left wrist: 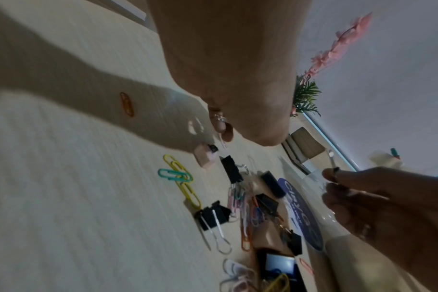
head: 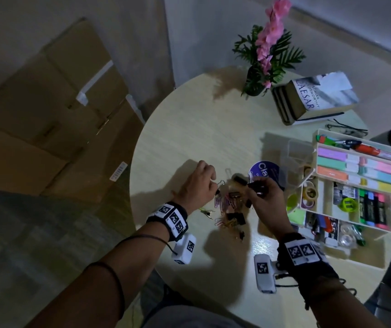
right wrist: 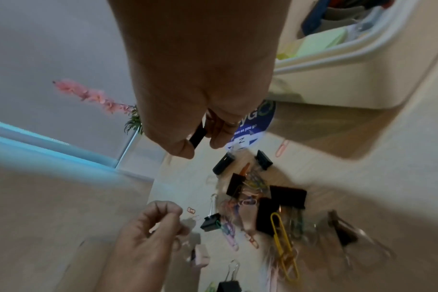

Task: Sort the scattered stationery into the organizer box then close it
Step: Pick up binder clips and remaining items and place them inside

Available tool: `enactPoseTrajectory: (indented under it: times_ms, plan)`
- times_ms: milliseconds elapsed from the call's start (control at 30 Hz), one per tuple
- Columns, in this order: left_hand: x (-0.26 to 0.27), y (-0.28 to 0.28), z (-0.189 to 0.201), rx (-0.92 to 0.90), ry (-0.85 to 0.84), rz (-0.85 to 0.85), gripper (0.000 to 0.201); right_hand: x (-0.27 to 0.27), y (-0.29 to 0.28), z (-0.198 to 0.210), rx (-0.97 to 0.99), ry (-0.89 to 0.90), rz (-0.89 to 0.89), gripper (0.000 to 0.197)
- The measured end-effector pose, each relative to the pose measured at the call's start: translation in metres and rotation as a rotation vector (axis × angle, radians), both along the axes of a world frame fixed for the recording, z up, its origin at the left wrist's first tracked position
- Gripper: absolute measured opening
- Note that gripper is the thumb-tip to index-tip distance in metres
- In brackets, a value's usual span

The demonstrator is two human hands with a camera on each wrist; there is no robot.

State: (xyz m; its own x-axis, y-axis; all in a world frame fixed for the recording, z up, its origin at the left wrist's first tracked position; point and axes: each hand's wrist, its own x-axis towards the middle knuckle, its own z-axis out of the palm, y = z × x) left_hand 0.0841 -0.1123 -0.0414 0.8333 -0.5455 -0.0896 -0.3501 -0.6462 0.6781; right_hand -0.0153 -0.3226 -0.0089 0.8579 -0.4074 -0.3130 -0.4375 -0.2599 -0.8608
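A pile of coloured paper clips and black binder clips point(head: 231, 202) point(left wrist: 250, 207) point(right wrist: 263, 203) lies mid-table between my hands. My left hand point(head: 213, 185) point(left wrist: 221, 126) hovers at its left edge, fingers curled, pinching a small silvery clip wire point(left wrist: 220, 118). Just right of the pile, my right hand point(head: 256, 189) point(right wrist: 200, 146) holds a black binder clip point(right wrist: 196, 136) in its fingertips. The white organizer box point(head: 316, 147) point(right wrist: 363, 53) stands open at the right, holding sticky notes, markers and tape. A pink block point(left wrist: 204, 160) lies under my left fingers.
A round blue label point(head: 268, 172) lies beside the pile, with a clear plastic tray point(head: 298, 150) behind it. A flower pot point(head: 256, 84), a stack of books point(head: 308, 100) and spectacles point(head: 346, 130) sit at the back. Cardboard boxes point(head: 54, 114) stand on the floor left. Stray clips point(left wrist: 185, 189) lie nearby.
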Motion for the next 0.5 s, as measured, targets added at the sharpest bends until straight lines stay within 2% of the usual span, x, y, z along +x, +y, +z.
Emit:
enactPoseTrajectory:
  times_ms: [67, 167, 233, 367, 500]
  plan:
    - [-0.006, -0.003, 0.003, 0.043, 0.01, -0.011, 0.007, 0.011, -0.003, -0.002, -0.16, 0.022, 0.064, 0.022]
    - [-0.015, -0.004, 0.003, 0.17, 0.055, 0.004, 0.021, 0.026, -0.011, -0.018, -0.352, 0.037, 0.196, 0.031]
    - [-0.019, -0.003, -0.002, 0.224, 0.057, 0.002, 0.034, 0.032, -0.013, -0.028, -0.408, 0.061, 0.264, 0.038]
    - [-0.022, -0.007, -0.005, 0.245, 0.031, 0.052, 0.041, 0.04, -0.008, -0.035, -0.425, 0.036, 0.337, 0.015]
    - [-0.021, -0.012, -0.003, 0.244, 0.03, 0.107, 0.04, 0.042, -0.011, -0.042, -0.497, -0.007, 0.392, 0.011]
